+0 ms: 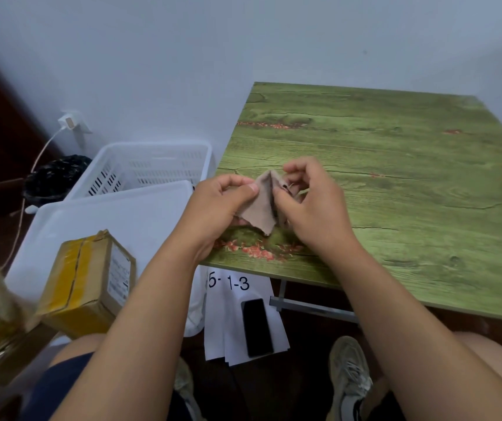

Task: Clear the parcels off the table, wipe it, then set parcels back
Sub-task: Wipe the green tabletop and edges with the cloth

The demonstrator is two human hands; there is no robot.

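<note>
Two hands at frame centre, close together over the green table (395, 177): left hand (219, 205) and right hand (310, 208) both pinching one small beige cloth (258, 205), held just above the tabletop. Lower left, one taped cardboard parcel (87, 284) lying in a white bin (116, 214). Below the table, black phone (256, 327) on paper (237, 317).
</note>
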